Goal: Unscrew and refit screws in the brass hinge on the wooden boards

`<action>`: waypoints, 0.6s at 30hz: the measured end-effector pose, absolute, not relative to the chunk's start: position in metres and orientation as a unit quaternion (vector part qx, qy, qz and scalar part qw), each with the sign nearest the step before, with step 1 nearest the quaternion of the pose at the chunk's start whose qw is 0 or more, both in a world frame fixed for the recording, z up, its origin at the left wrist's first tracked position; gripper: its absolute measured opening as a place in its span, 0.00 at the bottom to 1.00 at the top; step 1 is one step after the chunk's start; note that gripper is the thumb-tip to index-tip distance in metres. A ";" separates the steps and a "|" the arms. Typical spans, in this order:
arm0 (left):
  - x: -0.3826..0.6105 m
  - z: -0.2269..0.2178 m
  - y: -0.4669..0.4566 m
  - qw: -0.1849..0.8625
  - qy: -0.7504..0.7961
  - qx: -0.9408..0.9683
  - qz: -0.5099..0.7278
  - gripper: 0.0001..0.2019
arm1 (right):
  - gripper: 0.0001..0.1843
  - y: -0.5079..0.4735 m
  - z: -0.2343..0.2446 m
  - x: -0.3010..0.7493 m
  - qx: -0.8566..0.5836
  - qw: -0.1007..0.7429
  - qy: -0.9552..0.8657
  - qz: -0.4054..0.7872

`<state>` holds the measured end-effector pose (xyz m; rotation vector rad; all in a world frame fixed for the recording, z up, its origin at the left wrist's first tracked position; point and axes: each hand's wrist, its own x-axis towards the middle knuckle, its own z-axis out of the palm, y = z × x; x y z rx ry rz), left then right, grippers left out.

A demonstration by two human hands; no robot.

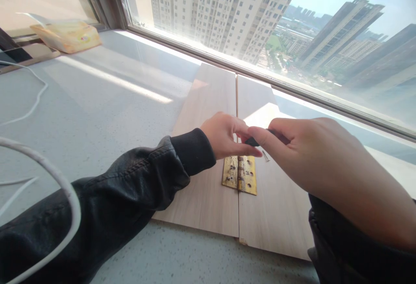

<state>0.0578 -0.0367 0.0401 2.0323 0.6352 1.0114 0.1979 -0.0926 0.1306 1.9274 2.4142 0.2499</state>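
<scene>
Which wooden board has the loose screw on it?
The board on the right: the loose screw lies there, beside the hinge; no loose one shows on the board on the left.

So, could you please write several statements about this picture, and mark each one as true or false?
1. The hinge spans the seam between the left board and the right board. True.
2. The left hand wears a glove. False: it is bare.
3. The right hand grips a dark object. True.
4. The screw near the hinge lies on the left board. False: it is on the right board.
5. The thick white cable passes in front of the left sleeve. True.
</scene>
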 end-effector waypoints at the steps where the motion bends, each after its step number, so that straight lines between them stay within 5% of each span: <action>1: 0.058 0.040 -0.037 0.383 0.251 0.797 0.394 0.13 | 0.30 -0.093 0.131 0.199 0.610 0.022 0.788 0.079; 9: 0.057 0.040 -0.040 0.500 0.167 0.785 0.326 0.12 | 0.23 -0.095 0.133 0.205 0.527 0.004 0.848 0.060; 14: 0.053 0.040 -0.036 0.479 0.182 0.795 0.326 0.13 | 0.14 -0.095 0.131 0.203 0.538 -0.021 0.842 0.025; 18: 0.055 0.042 -0.036 0.445 0.205 0.791 0.366 0.13 | 0.22 -0.093 0.129 0.199 0.598 -0.028 0.799 0.060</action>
